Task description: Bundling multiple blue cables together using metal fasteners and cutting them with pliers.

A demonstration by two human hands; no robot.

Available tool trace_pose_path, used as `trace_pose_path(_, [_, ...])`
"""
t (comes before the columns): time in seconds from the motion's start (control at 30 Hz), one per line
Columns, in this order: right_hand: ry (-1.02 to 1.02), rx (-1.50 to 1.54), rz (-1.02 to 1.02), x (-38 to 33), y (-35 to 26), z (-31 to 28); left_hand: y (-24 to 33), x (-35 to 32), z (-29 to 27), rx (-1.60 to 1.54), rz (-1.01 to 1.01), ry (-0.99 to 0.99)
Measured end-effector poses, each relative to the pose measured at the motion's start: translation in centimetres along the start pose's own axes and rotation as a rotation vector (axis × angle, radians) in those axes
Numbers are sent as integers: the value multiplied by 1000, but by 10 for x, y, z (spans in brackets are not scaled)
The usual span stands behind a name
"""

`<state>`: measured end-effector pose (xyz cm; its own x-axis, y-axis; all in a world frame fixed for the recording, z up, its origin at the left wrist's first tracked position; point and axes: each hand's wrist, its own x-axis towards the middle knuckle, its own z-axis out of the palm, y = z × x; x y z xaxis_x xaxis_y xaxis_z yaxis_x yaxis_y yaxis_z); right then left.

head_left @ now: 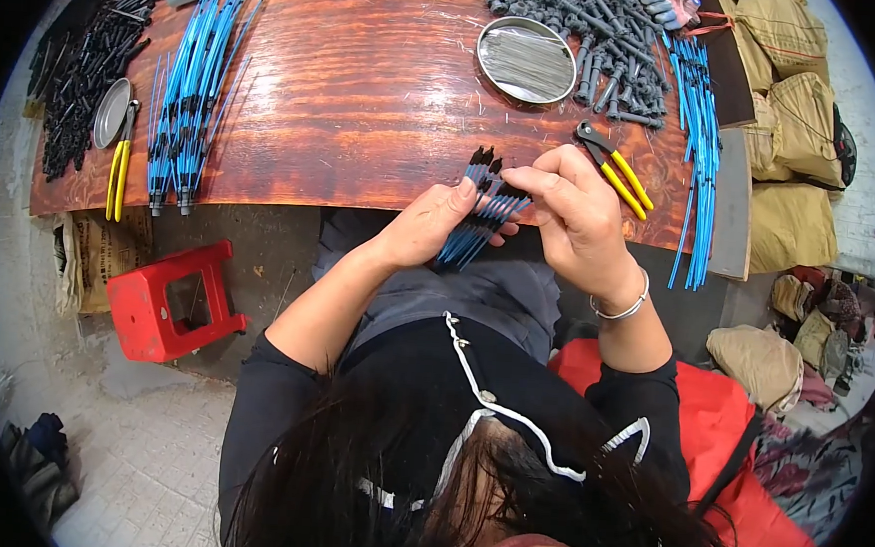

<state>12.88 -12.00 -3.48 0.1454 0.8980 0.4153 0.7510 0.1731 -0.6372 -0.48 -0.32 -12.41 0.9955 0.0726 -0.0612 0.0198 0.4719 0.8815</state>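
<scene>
Over the table's near edge, my left hand (427, 223) is closed around a bundle of thin blue rods (462, 247) with black ends pointing up and away from me. My right hand (584, 210) wears a bracelet on its wrist. Its thumb and forefinger pinch together at the black end pieces (510, 190) on the bundle's right side. The fingertips hide exactly which piece they hold. Nearest to this hand on the table lie cutting pliers (619, 172) with yellow handles.
A round metal dish (527, 60) of thin wires stands on the wooden table (338, 97), beside piled grey fittings (612, 44). Blue rods (190, 88) lie at left, more blue rods (703, 159) at right. Other yellow-handled pliers (119, 169) rest at left; a red stool (167, 307) stands below.
</scene>
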Motion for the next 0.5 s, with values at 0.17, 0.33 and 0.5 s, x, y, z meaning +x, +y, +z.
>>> trace_pose_path(0.17, [10,9,3,-1,1,2,2,-1,4,15,22,43])
trace_pose_path(0.33, [4,29,40,-1,-1,1,6,-2,6,19,1,43])
trace_pose_path(0.5, [68,-261,-17,9,-6,-19,6,-2,5,30,1,42])
